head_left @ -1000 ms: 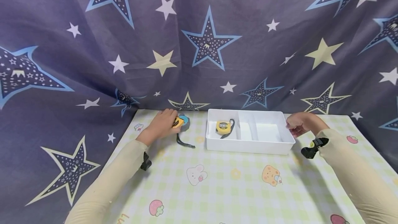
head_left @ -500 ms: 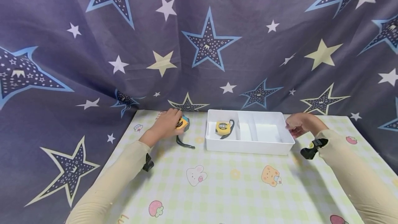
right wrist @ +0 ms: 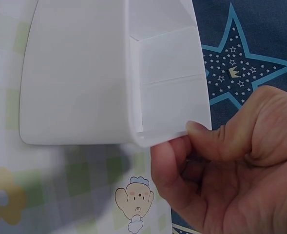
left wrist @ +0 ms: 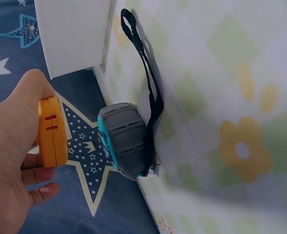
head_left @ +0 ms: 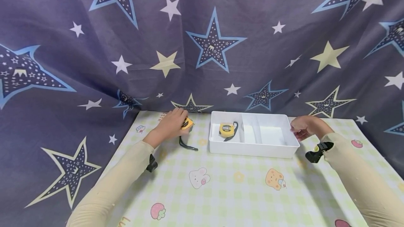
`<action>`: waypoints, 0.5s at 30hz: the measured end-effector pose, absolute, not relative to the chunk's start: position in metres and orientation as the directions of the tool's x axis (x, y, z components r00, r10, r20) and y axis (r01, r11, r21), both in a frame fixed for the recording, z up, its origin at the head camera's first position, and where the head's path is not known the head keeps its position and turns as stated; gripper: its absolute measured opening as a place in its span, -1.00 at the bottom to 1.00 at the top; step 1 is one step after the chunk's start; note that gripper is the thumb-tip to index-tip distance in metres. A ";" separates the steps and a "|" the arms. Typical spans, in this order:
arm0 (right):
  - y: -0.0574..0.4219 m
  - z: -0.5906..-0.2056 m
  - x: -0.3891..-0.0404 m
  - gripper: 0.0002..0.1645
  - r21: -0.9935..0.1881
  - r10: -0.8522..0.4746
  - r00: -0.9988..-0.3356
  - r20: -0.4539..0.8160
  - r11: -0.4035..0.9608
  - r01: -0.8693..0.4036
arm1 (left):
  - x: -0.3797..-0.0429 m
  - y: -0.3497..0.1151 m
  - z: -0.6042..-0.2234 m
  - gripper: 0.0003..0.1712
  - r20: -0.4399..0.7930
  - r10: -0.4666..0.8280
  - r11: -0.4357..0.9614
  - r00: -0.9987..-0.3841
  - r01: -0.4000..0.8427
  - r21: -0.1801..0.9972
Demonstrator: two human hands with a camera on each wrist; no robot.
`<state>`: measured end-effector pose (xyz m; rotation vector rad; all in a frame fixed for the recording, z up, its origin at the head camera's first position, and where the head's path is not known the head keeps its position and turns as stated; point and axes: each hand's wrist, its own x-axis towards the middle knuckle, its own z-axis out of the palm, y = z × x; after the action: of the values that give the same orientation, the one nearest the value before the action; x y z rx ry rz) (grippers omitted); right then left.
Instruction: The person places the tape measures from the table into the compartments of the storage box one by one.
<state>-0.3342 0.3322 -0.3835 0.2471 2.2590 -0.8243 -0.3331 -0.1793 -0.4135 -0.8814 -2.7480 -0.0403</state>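
Note:
My left hand (head_left: 171, 123) holds a small yellow tape measure (left wrist: 53, 131) between thumb and fingers, raised above the table at the left. Just beyond it in the left wrist view, a grey and teal tape measure (left wrist: 126, 139) rests on the cloth, its black wrist strap (head_left: 188, 147) stretched out. The head view shows that strap, but the case is mostly hidden behind the hand. With thumb and fingertips, my right hand (right wrist: 231, 170) pinches the right end wall of a white divided box (head_left: 252, 149). Another yellow tape measure (head_left: 226, 129) with a black strap lies in its left compartment.
The box stands near the back of a table with a green checked cloth (head_left: 233, 195). A dark star-patterned curtain (head_left: 202, 87) hangs right behind the table and along its left side.
My left hand has shifted slightly right with the yellow tape measure, which now covers the teal part seen earlier. The right hand has stayed at the box.

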 end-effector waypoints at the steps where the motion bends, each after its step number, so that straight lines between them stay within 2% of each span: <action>1: 0.332 -0.384 -0.334 -0.79 -0.488 -0.053 -0.730 -0.681 0.776 0.399 | -0.333 -0.179 -0.413 -0.53 0.247 0.571 0.815 -0.783 0.577 -0.054; 15: 0.332 -0.384 -0.332 -0.79 -0.506 -0.048 -0.740 -0.671 0.759 0.409 | -0.332 -0.174 -0.406 -0.56 0.255 0.615 0.772 -0.746 0.635 -0.006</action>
<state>-0.3319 0.3321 -0.3837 0.2690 2.2640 -0.8606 -0.3317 -0.1742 -0.4064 -0.9775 -2.7246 -0.1186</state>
